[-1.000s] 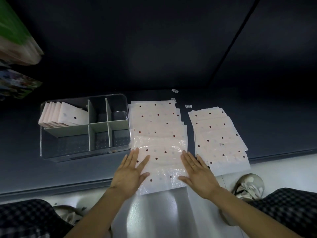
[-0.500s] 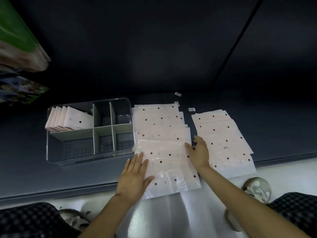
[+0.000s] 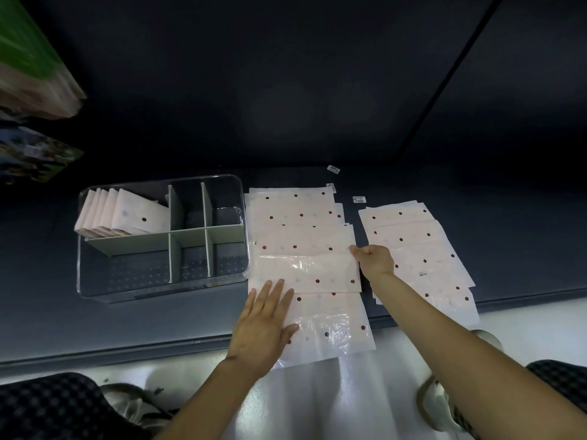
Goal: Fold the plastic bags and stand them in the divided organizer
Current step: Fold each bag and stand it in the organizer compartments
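Observation:
A row of pale pink plastic bags with dark dots (image 3: 301,227) lies overlapped down the middle of the dark surface. The nearest bag (image 3: 320,315) hangs over the front edge. My left hand (image 3: 265,328) rests flat on its left side, fingers spread. My right hand (image 3: 373,258) pinches the right edge of this bag's upper part, which lies turned over as a strip. The clear divided organizer (image 3: 162,285) stands to the left, with several folded bags (image 3: 127,215) upright in its back left compartment.
A second overlapped stack of dotted bags (image 3: 419,249) lies to the right of my right hand. Small white labels (image 3: 359,199) sit behind the stacks. Coloured packages (image 3: 35,74) are at the far left. My knees in checked cloth and my shoes show below the surface's front edge.
My right hand left the flat position on the near bag, moved up its right edge and closed on it. The bag's upper part now lies folded. My left hand stayed pressing flat.

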Motion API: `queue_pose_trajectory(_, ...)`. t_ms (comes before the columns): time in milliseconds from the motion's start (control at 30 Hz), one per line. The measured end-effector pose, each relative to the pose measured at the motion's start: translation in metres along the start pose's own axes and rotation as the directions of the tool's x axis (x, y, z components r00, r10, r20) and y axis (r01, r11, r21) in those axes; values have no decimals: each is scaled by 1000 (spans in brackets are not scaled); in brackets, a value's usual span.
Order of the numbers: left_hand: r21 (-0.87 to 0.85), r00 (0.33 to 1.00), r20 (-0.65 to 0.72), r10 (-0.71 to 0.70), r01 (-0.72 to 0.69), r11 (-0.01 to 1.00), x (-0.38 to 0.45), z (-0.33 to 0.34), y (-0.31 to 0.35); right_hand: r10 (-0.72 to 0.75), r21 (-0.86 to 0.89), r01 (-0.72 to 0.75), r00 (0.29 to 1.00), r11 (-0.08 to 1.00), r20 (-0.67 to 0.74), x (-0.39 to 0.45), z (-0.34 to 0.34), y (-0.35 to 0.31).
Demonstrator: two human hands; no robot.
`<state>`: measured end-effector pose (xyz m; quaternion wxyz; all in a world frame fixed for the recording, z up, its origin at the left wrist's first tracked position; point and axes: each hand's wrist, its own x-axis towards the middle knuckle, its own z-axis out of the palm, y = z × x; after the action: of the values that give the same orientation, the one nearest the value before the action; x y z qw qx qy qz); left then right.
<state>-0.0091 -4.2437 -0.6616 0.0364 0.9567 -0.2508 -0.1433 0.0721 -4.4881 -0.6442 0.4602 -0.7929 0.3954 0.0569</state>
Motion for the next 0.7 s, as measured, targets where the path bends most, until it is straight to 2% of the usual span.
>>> queue_pose_trajectory(300, 31, 998, -9, 66, -65, 997, -3, -8, 9, 33, -136, -36, 999, 990, -23, 3, 4, -6)
queue_pose_trajectory(433, 20, 997, 46, 54, -55, 998, 0, -3, 5, 8, -191, -17, 999, 981, -48, 5, 6, -2)
queue_pose_trajectory(567, 21, 996, -2, 85, -85, 996, 5, 9, 0, -15, -215, 8, 999, 977, -33, 1, 6, -3)
queue_pose_trajectory(633, 28, 997, 1, 77, -77, 997, 5, 9, -1, -109, -202, 86, 988, 976, -105, -9, 6, -2)
queue_pose_trajectory(667, 28, 997, 3, 76, -76, 997, 4, 9, 0, -223, -216, 183, 959, 959, -174, -17, 6, -1)
queue_pose_trajectory(700, 29, 997, 4, 72, -72, 997, 4, 9, 1, -388, -269, 328, 896, 906, -215, -28, 6, 2)
